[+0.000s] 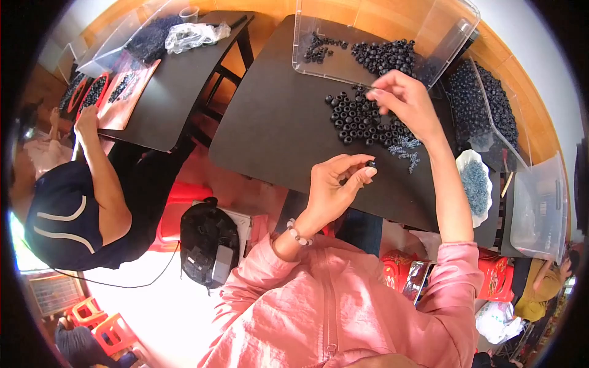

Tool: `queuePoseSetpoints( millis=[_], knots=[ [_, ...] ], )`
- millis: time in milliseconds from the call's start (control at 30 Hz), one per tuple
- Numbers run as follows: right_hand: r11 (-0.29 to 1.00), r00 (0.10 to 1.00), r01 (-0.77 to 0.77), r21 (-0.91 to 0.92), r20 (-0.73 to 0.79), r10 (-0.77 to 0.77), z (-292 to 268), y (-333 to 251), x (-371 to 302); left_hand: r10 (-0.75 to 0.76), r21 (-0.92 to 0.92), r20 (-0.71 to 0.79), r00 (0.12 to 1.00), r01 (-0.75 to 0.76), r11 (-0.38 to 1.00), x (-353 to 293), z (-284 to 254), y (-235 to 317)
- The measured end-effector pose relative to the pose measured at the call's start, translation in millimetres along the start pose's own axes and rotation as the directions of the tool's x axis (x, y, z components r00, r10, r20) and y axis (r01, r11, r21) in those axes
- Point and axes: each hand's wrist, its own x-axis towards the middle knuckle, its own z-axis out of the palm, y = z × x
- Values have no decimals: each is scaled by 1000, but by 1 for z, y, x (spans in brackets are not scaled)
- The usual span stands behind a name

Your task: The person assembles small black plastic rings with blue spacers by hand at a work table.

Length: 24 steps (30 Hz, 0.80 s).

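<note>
My left hand [336, 185] is closed in a pinch, with a small black round piece [371, 164] between thumb and forefinger. It hovers over the near part of the dark table. Farther off, my right hand [406, 101] is also pinched, above the far edge of a loose pile of black round pieces with holes [356, 121]. Something small and dark shows at its fingertips, too tiny to name. At the pile's near right side lie small blue-grey pieces [406, 147], some of them clustered.
A clear plastic bin [334, 76] with more black pieces stands at the far side. On the right are another bin of dark pieces [485, 98] and a white dish [486, 199] of blue-grey bits. A person [73, 214] works at the left table [165, 80].
</note>
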Motion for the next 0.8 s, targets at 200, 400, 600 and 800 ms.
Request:
queuePoseSetpoints(
  millis=[200,400,600,800],
  knots=[
    [884,988,-84,460,-78,135,8,-9,-72,-17,-178,-52,998,8,984,-1,2,6],
    [698,972,-50,715,-126,199,34,-5,-124,11,-157,-17,1000,-14,988,-6,1,12],
    [700,964,-52,712,-146,221,48,-2,-139,8,-93,26,1000,-5,996,-15,10,20],
    [559,959,-100,823,-71,276,47,-7,-148,76,64,86,993,-82,995,-21,12,24]
  ],
)
